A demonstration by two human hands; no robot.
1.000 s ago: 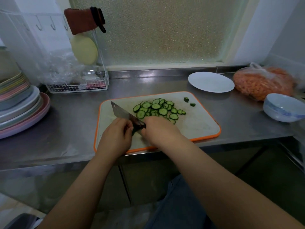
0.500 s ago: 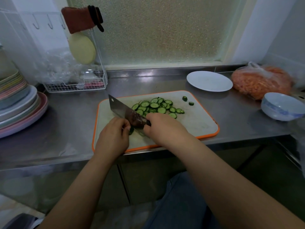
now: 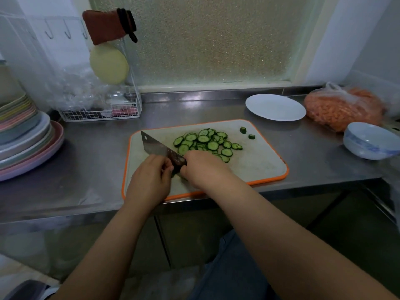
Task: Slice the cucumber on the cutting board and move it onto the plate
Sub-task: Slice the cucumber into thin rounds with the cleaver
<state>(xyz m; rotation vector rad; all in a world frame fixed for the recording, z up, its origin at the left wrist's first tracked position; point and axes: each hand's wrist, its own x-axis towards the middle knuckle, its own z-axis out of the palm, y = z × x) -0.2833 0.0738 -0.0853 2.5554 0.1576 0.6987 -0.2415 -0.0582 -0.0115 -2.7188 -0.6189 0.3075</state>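
Observation:
A white cutting board (image 3: 255, 163) with an orange rim lies on the steel counter. A heap of thin cucumber slices (image 3: 205, 141) covers its far middle, and two small end pieces (image 3: 246, 133) lie to the right of the heap. My right hand (image 3: 203, 167) grips the handle of a cleaver (image 3: 155, 146), whose blade points to the far left with its edge down at the board. My left hand (image 3: 149, 180) has its fingers curled on the last cucumber stub (image 3: 175, 172), mostly hidden between my hands. A white plate (image 3: 275, 107) with nothing on it sits behind the board to the right.
A bag of shredded carrot (image 3: 342, 107) and a white-and-blue bowl (image 3: 368, 140) stand at the right. A stack of pastel plates (image 3: 23, 144) fills the left edge. A wire rack (image 3: 99, 111) with plastic wrap stands at the back left. The counter's front edge runs just below the board.
The cleaver rose half a second ago and has come back down at the stub. Both hands stay at the board's near left.

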